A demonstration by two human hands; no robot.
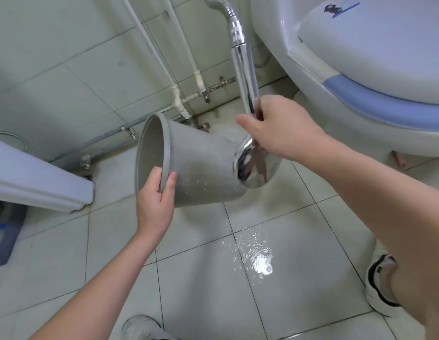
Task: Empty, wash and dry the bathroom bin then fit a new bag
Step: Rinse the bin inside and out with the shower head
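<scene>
We are gripping the bin [196, 165] by its rim with our left hand [154, 202], tipped sideways, base pointing right toward the shower head [256, 165] our right hand [279, 128] is clasping.

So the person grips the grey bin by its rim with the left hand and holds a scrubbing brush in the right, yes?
Not a brush. In the head view, the right hand holds a chrome shower head by its handle. The left hand does grip the grey bin by its rim.

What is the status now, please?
Left hand grips bin rim, bin tilted. Right hand holds shower head at bin base. Nothing in way.
</scene>
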